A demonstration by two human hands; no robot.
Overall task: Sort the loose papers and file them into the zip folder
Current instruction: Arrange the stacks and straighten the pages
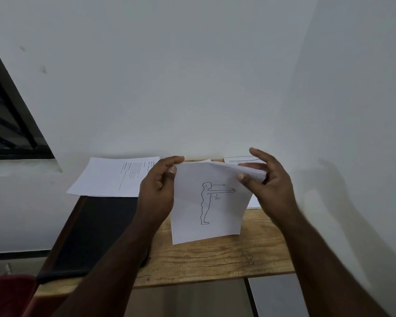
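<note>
Both hands hold the figure sheet (207, 202) upright over the desk (215, 255), probably to read it for sorting; left hand (157, 191) pinches its top-left corner; right hand (264, 179) thumbs the top-right edge (other fingers spread); dark zip folder (96, 229) lies left, text page (114, 177) resting on its far end.

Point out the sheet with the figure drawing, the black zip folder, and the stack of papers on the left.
figure drawing sheet (212, 216), head view, lower blank area
black zip folder (96, 234), head view, cover's middle
left paper stack (105, 177), head view, top sheet's blank part
</note>
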